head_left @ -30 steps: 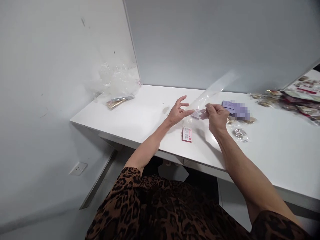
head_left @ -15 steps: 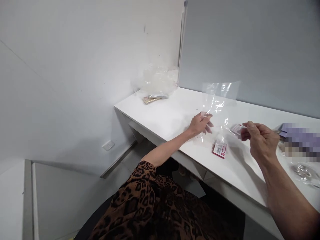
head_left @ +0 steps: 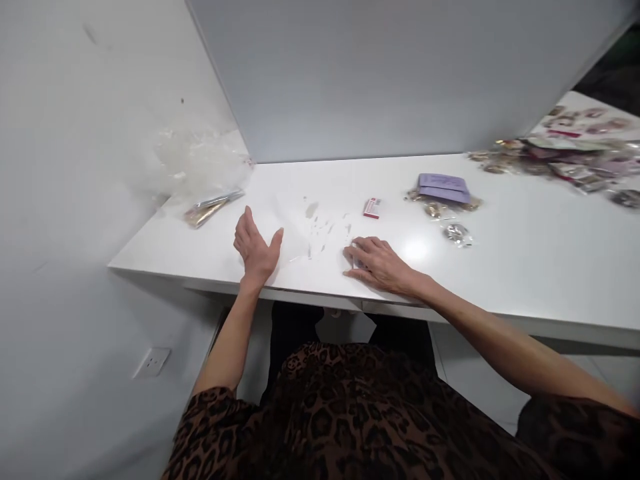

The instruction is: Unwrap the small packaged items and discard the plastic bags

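Note:
My left hand (head_left: 256,250) is open just above the table, thumb spread away from the fingers, nothing gripped. Beside its thumb a clear plastic bag (head_left: 294,233) seems to lie flat, hard to make out on the white surface. My right hand (head_left: 377,265) rests near the table's front edge, fingers curled over a small clear packet (head_left: 359,263) mostly hidden beneath them. A little behind that hand lies a small red-and-white labelled packet (head_left: 372,208).
Crumpled clear bags (head_left: 200,163) and flat packets (head_left: 213,207) fill the left back corner of the white table (head_left: 320,280). On the right are a purple packet (head_left: 444,188), bagged metal rings (head_left: 457,233) and a pile of packaged items (head_left: 565,160). A grey partition (head_left: 360,80) stands behind.
The view has swung right. The clear bag, held up by my left hand before, is down on the table and that hand is open. My right hand has lowered its small packet to the table.

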Demonstrator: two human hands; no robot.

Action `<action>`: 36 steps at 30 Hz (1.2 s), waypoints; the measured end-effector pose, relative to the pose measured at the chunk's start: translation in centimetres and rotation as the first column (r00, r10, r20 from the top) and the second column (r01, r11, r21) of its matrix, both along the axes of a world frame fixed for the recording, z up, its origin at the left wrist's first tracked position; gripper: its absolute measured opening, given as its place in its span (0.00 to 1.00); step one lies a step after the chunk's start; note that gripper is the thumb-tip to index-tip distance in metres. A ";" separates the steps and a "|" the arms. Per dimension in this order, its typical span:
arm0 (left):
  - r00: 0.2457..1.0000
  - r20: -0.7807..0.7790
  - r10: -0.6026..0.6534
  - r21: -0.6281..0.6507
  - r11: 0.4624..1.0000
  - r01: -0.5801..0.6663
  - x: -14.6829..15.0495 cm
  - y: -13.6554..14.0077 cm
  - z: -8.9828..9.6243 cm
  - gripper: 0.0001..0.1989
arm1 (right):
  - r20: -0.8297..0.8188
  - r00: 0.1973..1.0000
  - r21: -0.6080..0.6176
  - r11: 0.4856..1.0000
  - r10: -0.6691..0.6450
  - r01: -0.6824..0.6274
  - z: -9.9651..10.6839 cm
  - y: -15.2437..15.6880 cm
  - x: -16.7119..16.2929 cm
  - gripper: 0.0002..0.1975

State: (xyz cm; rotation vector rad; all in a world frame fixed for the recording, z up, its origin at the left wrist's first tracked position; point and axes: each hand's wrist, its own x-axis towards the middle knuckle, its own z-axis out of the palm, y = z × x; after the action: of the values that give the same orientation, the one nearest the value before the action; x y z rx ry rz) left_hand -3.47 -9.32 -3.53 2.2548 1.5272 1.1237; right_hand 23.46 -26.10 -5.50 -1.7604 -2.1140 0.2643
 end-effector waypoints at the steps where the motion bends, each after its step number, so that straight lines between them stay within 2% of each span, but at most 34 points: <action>1: 0.998 -0.009 -0.054 0.057 0.997 0.054 0.6 -0.8 0.1 0.44 | -0.018 1.000 -0.002 1.000 -0.005 0.005 -0.2 -0.3 -0.2 0.31; 4: 0.962 -0.031 -0.271 0.121 0.954 0.273 4.3 -3.3 0.9 0.37 | -0.128 0.989 -0.043 0.996 -0.080 0.075 -0.4 -0.7 0.3 0.41; 6: 0.915 -0.061 -0.398 0.053 0.914 0.401 7.9 -4.5 1.8 0.33 | -0.176 0.976 -0.044 0.991 -0.132 0.126 -0.5 -1.0 1.1 0.47; 8: 0.869 -0.108 -0.483 -0.099 0.875 0.474 12.2 -4.8 2.6 0.27 | -0.198 0.964 0.004 0.983 -0.177 0.182 -0.7 -1.7 2.1 0.48; 10: 0.841 -0.182 -0.509 -0.249 0.851 0.462 16.5 -4.4 2.8 0.25 | -0.215 0.948 0.069 0.965 -0.233 0.252 -1.1 -2.7 3.4 0.48; 12: 0.827 -0.274 -0.491 -0.331 0.856 0.398 20.4 -3.7 2.5 0.27 | -0.236 0.922 0.132 0.930 -0.307 0.344 -1.2 -3.9 4.8 0.48; 14: 0.811 -0.342 -0.475 -0.348 0.866 0.360 23.4 -3.1 1.7 0.28 | -0.266 0.886 0.186 0.881 -0.380 0.434 -1.1 -5.2 6.3 0.49; 16: 0.800 -0.380 -0.463 -0.324 0.877 0.354 25.3 -2.8 1.0 0.25 | -0.303 0.854 0.237 0.834 -0.423 0.498 -0.6 -6.3 7.6 0.49; 18: 0.810 -0.377 -0.449 -0.326 0.883 0.337 26.1 -2.8 0.6 0.25 | -0.335 0.836 0.285 0.799 -0.435 0.530 0.0 -7.0 8.5 0.49; 20: 0.831 -0.334 -0.445 -0.394 0.867 0.306 26.0 -3.1 0.7 0.29 | -0.355 0.829 0.332 0.771 -0.431 0.543 0.6 -7.1 9.2 0.49; 22: 0.828 -0.291 -0.480 -0.476 0.823 0.310 25.3 -3.5 1.2 0.28 | -0.367 0.831 0.377 0.750 -0.417 0.543 0.9 -6.4 9.7 0.49; 24: 0.797 -0.274 -0.538 -0.535 0.774 0.339 24.4 -4.1 1.8 0.24 | -0.372 0.845 0.417 0.745 -0.383 0.521 1.0 -5.1 9.9 0.49; 27: 0.755 -0.270 -0.598 -0.576 0.728 0.371 23.0 -5.2 2.7 0.25 | -0.366 0.876 0.447 0.766 -0.315 0.462 1.0 -2.6 9.9 0.48; 30: 0.730 -0.268 -0.629 -0.581 0.710 0.399 22.2 -6.0 3.3 0.30 | -0.352 0.900 0.439 0.804 -0.258 0.402 0.8 -0.5 9.4 0.48; 35: 0.690 -0.251 -0.679 -0.594 0.671 0.444 21.5 -6.4 3.4 0.45 | -0.352 0.912 0.428 0.831 -0.209 0.356 0.6 0.5 8.6 0.48; 36: 0.690 -0.250 -0.680 -0.590 0.671 0.448 21.5 -6.4 3.3 0.45 | -0.358 0.909 0.422 0.831 -0.215 0.362 0.6 0.4 8.6 0.48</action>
State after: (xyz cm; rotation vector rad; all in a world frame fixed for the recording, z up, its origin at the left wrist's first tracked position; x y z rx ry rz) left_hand 17.99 -15.74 -0.19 2.4188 0.8885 -0.0022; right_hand 32.04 -25.70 -4.88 -1.5893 -1.5015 -0.0798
